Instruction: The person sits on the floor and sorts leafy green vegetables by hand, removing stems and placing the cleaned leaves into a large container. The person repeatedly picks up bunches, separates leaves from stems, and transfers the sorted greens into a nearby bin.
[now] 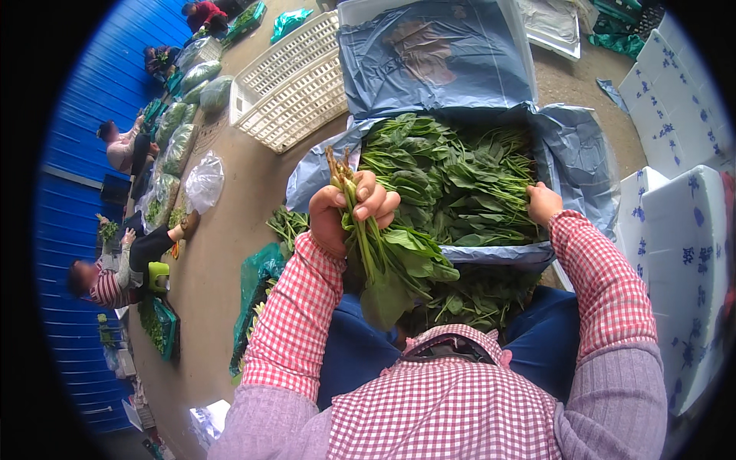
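Note:
My left hand [356,210] is closed around a bunch of leafy greens [385,264], its stem ends pointing up and its leaves hanging down to the right. In front of me stands a box lined with blue plastic film [494,253], filled with layered leafy greens [414,155]. My right hand [544,204] is at the right inner side of the box, its fingers at the stems of the greens there; whether they grip any is hidden. More loose greens [477,299] lie between my knees, below the box.
A white plastic crate [293,80] stands beyond the box at the left. White foam boxes [684,230] with blue writing are stacked at the right. A green-lined crate [256,299] is by my left arm. Bagged greens [178,141] and several people sit along the blue wall [75,224].

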A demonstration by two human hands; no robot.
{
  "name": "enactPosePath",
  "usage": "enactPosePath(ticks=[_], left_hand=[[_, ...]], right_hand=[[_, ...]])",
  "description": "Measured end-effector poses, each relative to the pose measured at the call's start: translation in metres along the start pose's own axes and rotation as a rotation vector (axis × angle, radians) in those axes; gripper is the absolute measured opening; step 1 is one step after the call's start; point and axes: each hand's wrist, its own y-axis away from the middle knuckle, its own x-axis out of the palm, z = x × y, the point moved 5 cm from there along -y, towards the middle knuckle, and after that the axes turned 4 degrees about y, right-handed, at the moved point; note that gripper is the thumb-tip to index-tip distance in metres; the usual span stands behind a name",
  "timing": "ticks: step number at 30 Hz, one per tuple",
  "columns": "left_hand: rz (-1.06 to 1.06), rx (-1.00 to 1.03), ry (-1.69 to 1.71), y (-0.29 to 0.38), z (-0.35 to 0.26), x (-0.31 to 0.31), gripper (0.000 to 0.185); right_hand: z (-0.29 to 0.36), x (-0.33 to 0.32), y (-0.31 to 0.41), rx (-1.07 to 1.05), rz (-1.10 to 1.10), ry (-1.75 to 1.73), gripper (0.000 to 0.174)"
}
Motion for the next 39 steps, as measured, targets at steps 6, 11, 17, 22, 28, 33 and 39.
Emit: enactPosePath(ticks=[6,11,17,22,28,33,39], left_hand=[[-0.057,-0.001,-0.172,-0.006,0.004,-0.003,0.026],[-0.358,-0.122,-0.444,0.001,0.000,-0.003,0.022],[-0.349,-0.102,-1.132,-0.012,0.009,0.019,0.013],[-0.191,-0.184,-1.424,-0.020,0.048,0.033,0.025],[-0.176,-0.344,-1.209,-0.019,0.073,0.015,0.027],[-0.327,-0.514,-0.861,-0.011,0.050,-0.010,0.031],[-0.424,-0.428,-0.583,0.000,0.023,-0.020,0.036]], right_hand=[[0.004,-0.073,0.003,-0.084,-0.141,-0.228,0.024],[0.027,-0.154,0.035,-0.160,-0.151,-0.691,0.020],[0.074,-0.195,0.101,-0.157,0.222,-1.167,0.017],[0.128,-0.179,0.126,-0.208,0.454,-1.188,0.017],[0.156,-0.165,0.129,-0.204,0.566,-1.435,0.018],[0.131,-0.165,0.112,-0.205,0.603,-1.353,0.024],[0.138,-0.104,0.127,-0.296,0.953,-0.962,0.020]])
